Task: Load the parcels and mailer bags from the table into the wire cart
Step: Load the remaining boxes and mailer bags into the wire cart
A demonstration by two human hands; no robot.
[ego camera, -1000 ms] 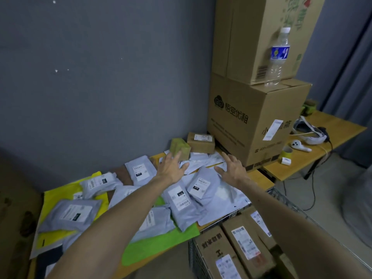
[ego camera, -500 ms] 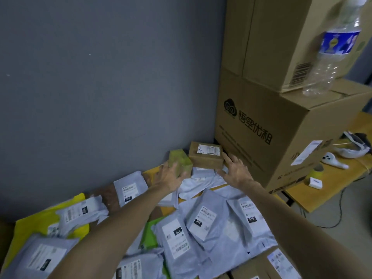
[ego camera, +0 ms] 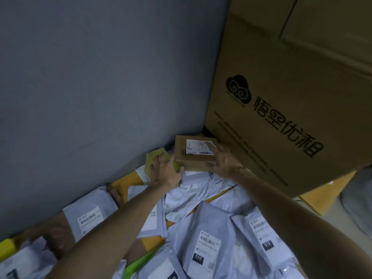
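- Both hands are reaching deeper into the back corner than half a second ago. The left hand (ego camera: 166, 171) was only brushing the green box (ego camera: 156, 158) then and is now covering it. The right hand (ego camera: 224, 162) was just short of the brown parcel (ego camera: 190, 153) and is now lying on it.
- The left hand's fingers are curling over the top of the green box with the thumb against its right side, so it is holding the box.
- The right hand is gripping the brown parcel. Its fingers are lying across the right end of the white label (ego camera: 199, 147) and the thumb is pressing on the near face.
- The two small boxes are sitting side by side and touching, close to the grey wall (ego camera: 100, 77). The brown parcel is lying just beside the foot of the large carton (ego camera: 281, 121).
- Both boxes are resting on top of grey mailer bags (ego camera: 203, 238), which are lying in overlapping layers across the table (ego camera: 326, 196) below both forearms.
- Several of the bags are showing labels with barcodes, and two are showing "010" in a black patch.
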